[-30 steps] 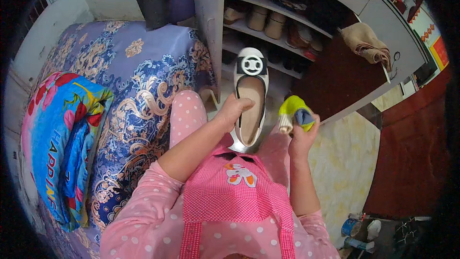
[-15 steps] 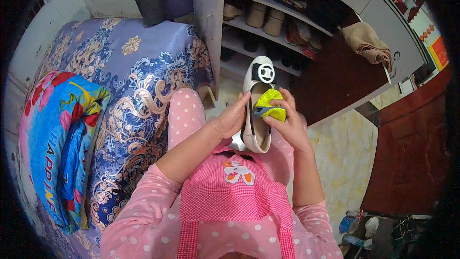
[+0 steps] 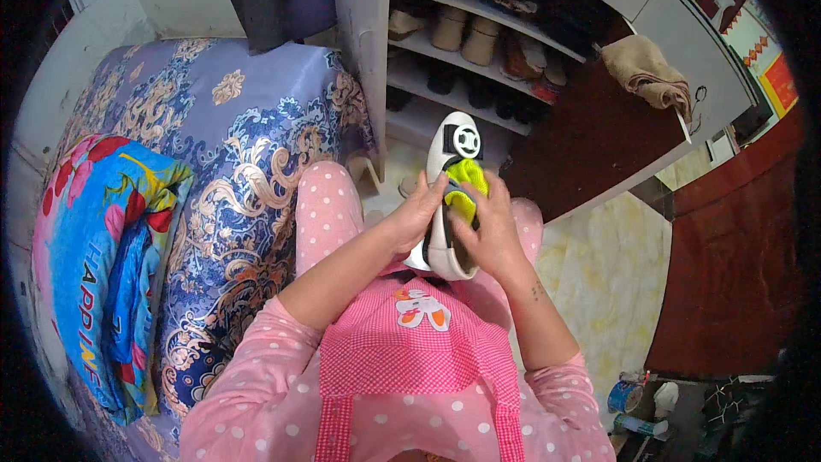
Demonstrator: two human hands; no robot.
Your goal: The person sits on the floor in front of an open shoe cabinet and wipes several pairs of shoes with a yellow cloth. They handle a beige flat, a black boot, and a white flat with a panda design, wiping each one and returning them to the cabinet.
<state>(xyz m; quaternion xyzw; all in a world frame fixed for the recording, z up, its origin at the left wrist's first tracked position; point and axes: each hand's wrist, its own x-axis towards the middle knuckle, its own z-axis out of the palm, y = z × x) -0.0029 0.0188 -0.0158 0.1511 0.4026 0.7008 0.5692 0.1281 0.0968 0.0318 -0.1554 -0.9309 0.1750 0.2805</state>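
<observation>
A white flat shoe (image 3: 440, 258) with a black band and a round white buckle stands lengthwise over my lap, toe pointing away. My left hand (image 3: 416, 216) grips its left side, thumb along the edge of the opening. In my right hand (image 3: 493, 231) is a bright yellow-green cloth (image 3: 467, 176) with a grey-blue edge, pressed into the shoe's opening just behind the buckle. Those fingers partly cover the cloth and the shoe's right side. Another white shoe (image 3: 416, 257) shows in part beneath the first, near my left wrist.
Ahead stands an open shoe cabinet (image 3: 496, 68) with several shoes and boots on its shelves. A brown towel (image 3: 646, 70) hangs over its right door. To the left is a bed (image 3: 248, 111) with a folded bright blanket (image 3: 111, 265). Several items (image 3: 637, 411) lie at the lower right.
My right hand has moved left with the cloth, from the shoe's right edge deeper into its opening. The shoe has shifted slightly left and toward me.
</observation>
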